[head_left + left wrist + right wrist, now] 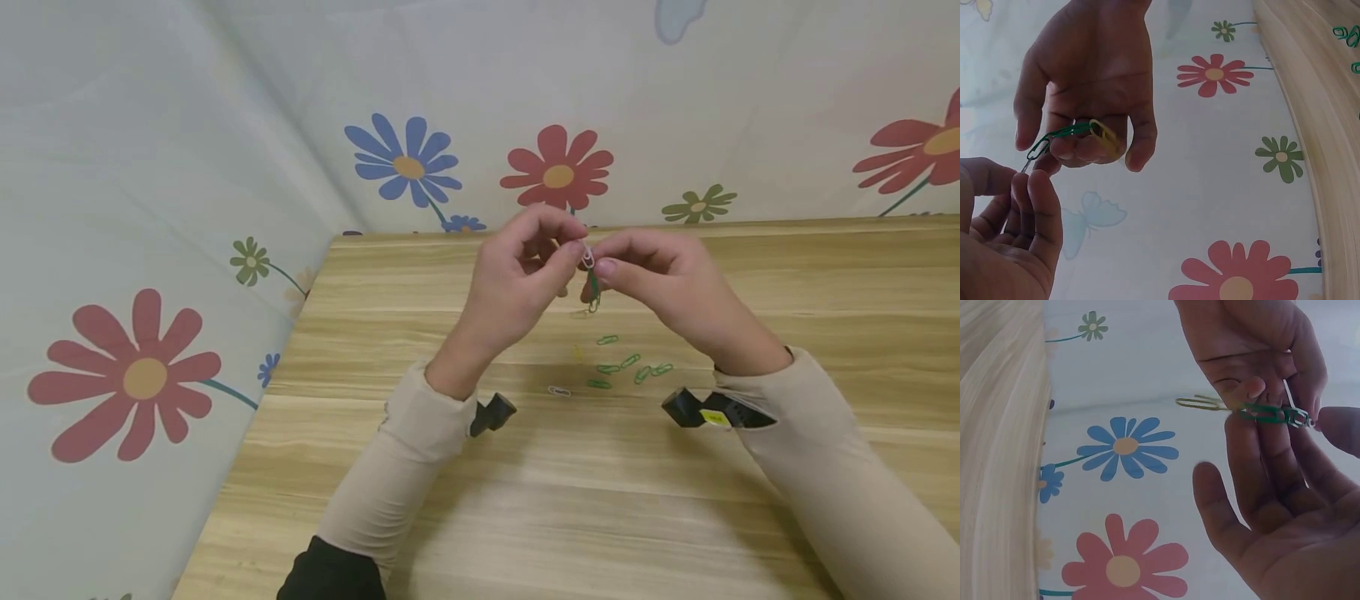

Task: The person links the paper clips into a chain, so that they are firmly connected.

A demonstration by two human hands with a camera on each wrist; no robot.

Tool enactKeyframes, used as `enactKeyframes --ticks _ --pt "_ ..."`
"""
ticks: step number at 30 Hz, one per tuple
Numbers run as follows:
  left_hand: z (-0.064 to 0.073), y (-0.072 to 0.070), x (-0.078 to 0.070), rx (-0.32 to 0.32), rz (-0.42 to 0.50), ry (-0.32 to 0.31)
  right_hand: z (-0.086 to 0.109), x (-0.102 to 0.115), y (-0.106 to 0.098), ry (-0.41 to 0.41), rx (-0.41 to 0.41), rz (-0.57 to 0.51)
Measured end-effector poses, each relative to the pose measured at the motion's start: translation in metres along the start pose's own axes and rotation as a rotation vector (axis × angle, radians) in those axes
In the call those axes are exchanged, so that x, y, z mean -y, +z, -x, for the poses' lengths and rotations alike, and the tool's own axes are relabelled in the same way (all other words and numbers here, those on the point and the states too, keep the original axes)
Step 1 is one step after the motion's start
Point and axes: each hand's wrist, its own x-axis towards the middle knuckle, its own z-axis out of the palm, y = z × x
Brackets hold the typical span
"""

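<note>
Between the raised hands, above the table, is a short chain of paper clips. My left hand (513,279) pinches a white paper clip (588,259) between thumb and index finger. My right hand (663,279) holds the linked green paper clips (595,287) just below it, thumb and index finger by the white clip. In the left wrist view the green clips (1072,130) run across the fingers to a yellow paper clip (1107,137). That yellow clip (1200,402) sticks out past the fingers in the right wrist view. Fingers partly hide where the white and green clips meet.
Several loose green paper clips (630,361) lie on the wooden table (525,517) below the hands. Beside them lie a white paper clip (559,391) and a faint yellow one (578,353). A flower-patterned cloth (465,75) hangs behind the table and at its left.
</note>
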Motion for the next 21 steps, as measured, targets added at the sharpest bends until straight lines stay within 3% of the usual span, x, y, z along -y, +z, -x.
enactKeyframes --ticks 10,16,21 --pt "-0.001 0.002 -0.001 0.056 0.085 0.068 -0.002 -0.006 -0.006 -0.048 0.196 -0.265" --pt "0.0 0.002 0.0 0.085 0.094 0.111 -0.001 -0.007 -0.011 -0.024 0.237 -0.32" --pt "0.001 0.002 0.0 0.083 0.087 0.104 -0.001 -0.006 -0.011 0.013 0.237 -0.332"
